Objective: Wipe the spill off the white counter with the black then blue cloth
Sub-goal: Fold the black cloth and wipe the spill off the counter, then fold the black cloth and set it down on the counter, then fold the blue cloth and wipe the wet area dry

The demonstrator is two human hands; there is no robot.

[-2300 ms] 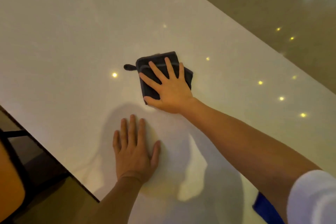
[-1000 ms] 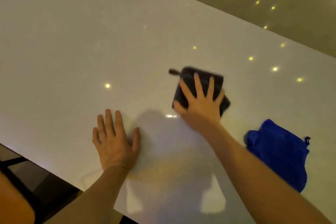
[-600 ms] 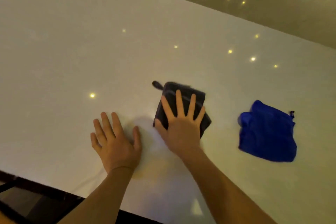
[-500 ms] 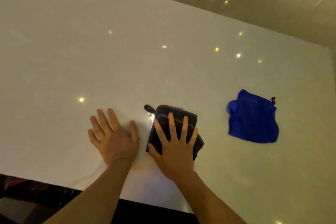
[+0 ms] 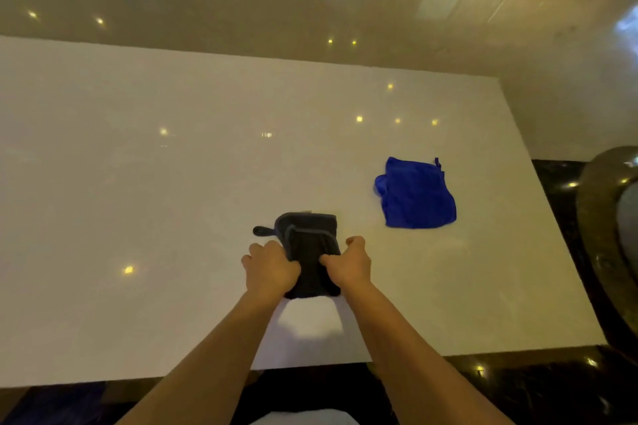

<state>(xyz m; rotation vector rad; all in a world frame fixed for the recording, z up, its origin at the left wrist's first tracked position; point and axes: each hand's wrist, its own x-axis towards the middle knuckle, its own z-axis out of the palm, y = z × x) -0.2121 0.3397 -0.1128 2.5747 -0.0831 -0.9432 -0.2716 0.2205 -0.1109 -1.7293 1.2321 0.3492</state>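
Observation:
A folded black cloth (image 5: 309,245) with a small loop at its left corner lies on the white counter (image 5: 138,183), near the front edge. My left hand (image 5: 271,267) grips its left side and my right hand (image 5: 348,262) grips its right side, fingers curled into the fabric. A crumpled blue cloth (image 5: 416,195) lies apart on the counter, to the right and a little farther back. No spill shows clearly on the glossy surface; only ceiling-light reflections dot it.
The counter's front edge (image 5: 310,367) runs just below my forearms and its right edge (image 5: 538,200) slants away. A dark rounded object (image 5: 607,235) stands off the right side. A shiny floor lies beyond the far edge.
My right hand pulled the black cloth back toward the front edge. My left hand left the counter and took hold of the cloth's left side; both hands now grip it. The view swung right.

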